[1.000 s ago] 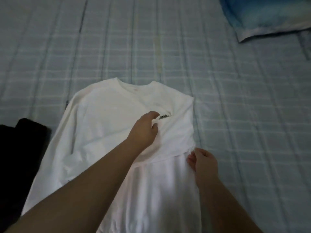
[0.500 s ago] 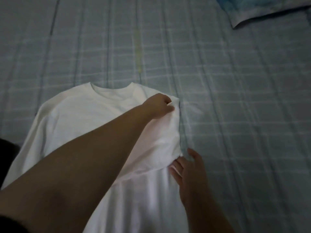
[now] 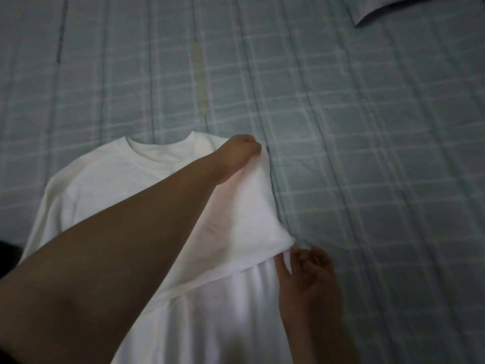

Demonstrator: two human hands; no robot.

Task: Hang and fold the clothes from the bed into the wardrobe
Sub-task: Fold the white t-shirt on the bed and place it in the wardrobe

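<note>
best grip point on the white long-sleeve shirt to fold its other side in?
Probably the unfolded shoulder of the white long-sleeve shirt, pinched at its outer edge, coming from the person's left. That side lies flat on the checked bedsheet, while the left hand and right hand already hold the folded right side.

A bed [image 3: 367, 153] covered in pale blue-green checked bedding carries a white long-sleeved shirt [image 3: 110, 185], laid flat; a pillow corner [image 3: 372, 9] rests top right. A dark garment [image 3: 6, 253] lies at the left edge.
</note>
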